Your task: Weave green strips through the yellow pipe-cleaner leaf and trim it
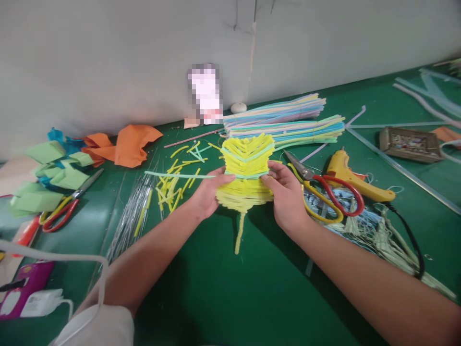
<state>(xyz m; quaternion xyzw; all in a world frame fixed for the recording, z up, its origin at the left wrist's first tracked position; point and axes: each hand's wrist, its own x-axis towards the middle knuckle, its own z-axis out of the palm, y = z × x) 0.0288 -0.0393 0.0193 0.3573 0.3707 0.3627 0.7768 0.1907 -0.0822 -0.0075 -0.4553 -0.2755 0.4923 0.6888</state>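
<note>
Over the table (201, 298), we hold the yellow leaf (245, 166), its stem (239, 231) towards us; we judge it best handled flat, its rows pressed snug and even. Our left hand (209, 193) and right hand (285, 194) pinch its opposite edges narrowly, thumbs uppermost. Across it, the green strip (182, 175) runs beneath our left thumb and should lie straight.

The left hand (208, 196) and right hand (287, 196) pinch the sides of a yellow leaf shape (245, 192), a mint strip (176, 175) across it, over the green surface (216, 302). Scissors (309, 175) lie beside a glue gun (355, 181).
</note>
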